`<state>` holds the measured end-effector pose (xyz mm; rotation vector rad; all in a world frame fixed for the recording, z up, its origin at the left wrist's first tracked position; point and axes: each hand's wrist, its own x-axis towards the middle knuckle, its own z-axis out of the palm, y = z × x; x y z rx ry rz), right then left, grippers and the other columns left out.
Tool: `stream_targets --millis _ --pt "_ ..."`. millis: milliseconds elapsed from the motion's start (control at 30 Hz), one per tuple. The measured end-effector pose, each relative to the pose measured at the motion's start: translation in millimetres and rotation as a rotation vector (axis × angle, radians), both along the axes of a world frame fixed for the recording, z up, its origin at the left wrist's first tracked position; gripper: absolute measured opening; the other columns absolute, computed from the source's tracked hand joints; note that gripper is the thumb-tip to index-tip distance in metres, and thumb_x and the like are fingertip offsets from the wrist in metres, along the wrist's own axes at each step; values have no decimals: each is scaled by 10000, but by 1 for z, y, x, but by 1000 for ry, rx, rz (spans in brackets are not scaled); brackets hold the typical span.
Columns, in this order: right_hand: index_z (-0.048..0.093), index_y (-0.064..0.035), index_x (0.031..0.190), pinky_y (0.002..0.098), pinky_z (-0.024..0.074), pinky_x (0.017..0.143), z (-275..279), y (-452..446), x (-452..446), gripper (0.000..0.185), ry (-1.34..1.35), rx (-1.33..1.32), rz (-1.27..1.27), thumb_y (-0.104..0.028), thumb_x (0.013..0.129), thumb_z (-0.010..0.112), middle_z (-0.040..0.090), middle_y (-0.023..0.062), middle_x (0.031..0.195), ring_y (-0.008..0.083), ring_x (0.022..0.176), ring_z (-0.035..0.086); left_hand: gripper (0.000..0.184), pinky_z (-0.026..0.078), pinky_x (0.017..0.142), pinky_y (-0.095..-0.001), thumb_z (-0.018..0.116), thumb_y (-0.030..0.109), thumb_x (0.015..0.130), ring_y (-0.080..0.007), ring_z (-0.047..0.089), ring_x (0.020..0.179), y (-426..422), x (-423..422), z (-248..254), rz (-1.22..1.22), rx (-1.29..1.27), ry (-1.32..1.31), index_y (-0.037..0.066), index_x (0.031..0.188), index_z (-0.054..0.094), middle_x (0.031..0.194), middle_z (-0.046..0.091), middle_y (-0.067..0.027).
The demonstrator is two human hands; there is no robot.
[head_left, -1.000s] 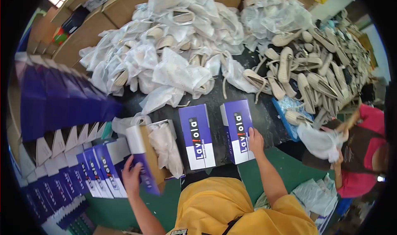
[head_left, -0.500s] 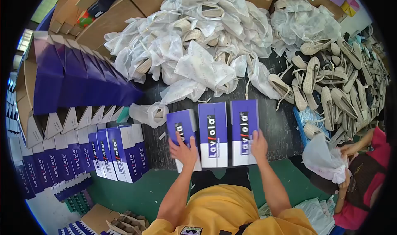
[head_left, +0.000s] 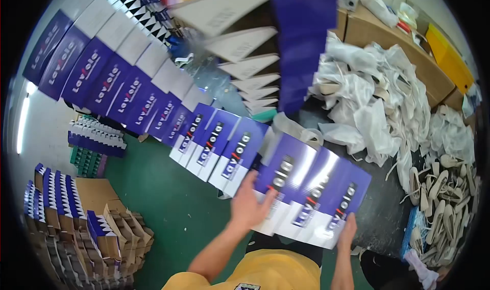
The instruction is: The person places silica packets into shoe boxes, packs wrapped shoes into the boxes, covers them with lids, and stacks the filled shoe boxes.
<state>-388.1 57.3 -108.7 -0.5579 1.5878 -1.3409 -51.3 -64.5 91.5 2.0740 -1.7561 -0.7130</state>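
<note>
Three purple-and-white Laviola shoe boxes [head_left: 312, 190] lie side by side in front of me, tilted in view. My left hand [head_left: 247, 204] presses on the left end of this row, thumb over the front of the nearest box. At the opposite end, my right hand [head_left: 347, 231] grips the outer box's edge, its fingers partly hidden. Close to the left hand is another group of three shoe boxes [head_left: 239, 152], ending a long row of the same boxes [head_left: 107, 86]. Whether the held boxes touch the tabletop I cannot tell.
Open purple boxes with pointed flaps [head_left: 306, 40] stand stacked beyond the row. White-bagged shoes [head_left: 357, 96] are heaped on the black table [head_left: 380, 218], with loose beige shoes [head_left: 444, 203] at right. Cartons and box stacks [head_left: 97, 223] stand on the green floor [head_left: 168, 229].
My view has turned left. The three boxes, apart before, are now pressed together between my hands and closer to the box row at left. The co-worker at right has mostly left the view.
</note>
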Motion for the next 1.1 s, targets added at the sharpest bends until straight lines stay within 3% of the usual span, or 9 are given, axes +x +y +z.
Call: stream_targets --millis 167,367,500,567,633,700,767,833,1100 --pt "358 40 1497 377 330 1138 165 -95 210 579 305 -261 366 -200 998 531 478 193 1469 284 1368 452 728 466 986 -485 624 504 914 -397 594 1186 -98 203 87 82 -247 -163 -1 1404 442 1340 578 -226" --pt "315 72 1497 377 264 1187 113 -138 360 701 295 -144 424 -323 983 583 386 286 1513 370 1442 351 839 128 1107 -735 392 636 965 -448 167 1487 -165 194 -28 113 -49 -492 23 1532 318 1606 233 -243" --pt "300 85 1488 403 271 1186 134 -159 299 714 156 -173 560 -321 978 593 369 316 1508 414 1435 344 845 35 1097 -773 346 668 966 -483 58 1507 -153 172 -17 153 -82 -498 103 1586 239 1651 135 -212" --pt "337 84 1466 428 296 1169 210 -202 240 704 618 -332 611 -281 948 642 400 301 1494 418 1415 373 849 42 1090 -781 342 669 966 -486 63 1505 -158 172 -17 133 -145 -490 92 1581 247 1649 138 -216" --pt "450 36 1436 398 346 1139 332 -265 176 586 890 -688 202 -120 907 647 513 230 1440 342 1361 475 729 58 1080 -791 393 582 991 -474 79 1508 -156 168 -15 145 -79 -555 154 1574 297 1655 145 -186" --pt "459 62 1421 399 465 979 436 -333 116 618 1273 -992 -69 -229 921 675 538 251 1406 288 1193 588 671 65 1078 -792 404 535 1001 -465 99 1508 -177 156 -5 35 -166 -496 182 1566 318 1655 165 -166" --pt "464 71 1420 379 514 851 511 -410 82 762 1350 -899 54 -442 898 676 673 194 1191 234 951 659 570 79 1076 -793 426 440 1020 -448 139 1507 -178 153 -5 -183 -241 -393 238 1549 361 1653 203 -128" --pt "536 53 1360 344 514 732 556 -436 96 685 1015 -406 351 -404 875 695 688 143 1042 186 880 644 491 95 1068 -802 437 326 1028 -417 200 1500 -189 139 -4 -182 -146 -360 291 1518 412 1638 269 -66" --pt "628 0 1078 319 464 619 479 -520 49 327 645 -86 620 -236 857 677 637 63 900 150 770 592 478 158 1065 -806 404 341 1032 -405 225 1493 -192 123 -6 -170 -136 -459 278 1505 429 1623 306 -31"
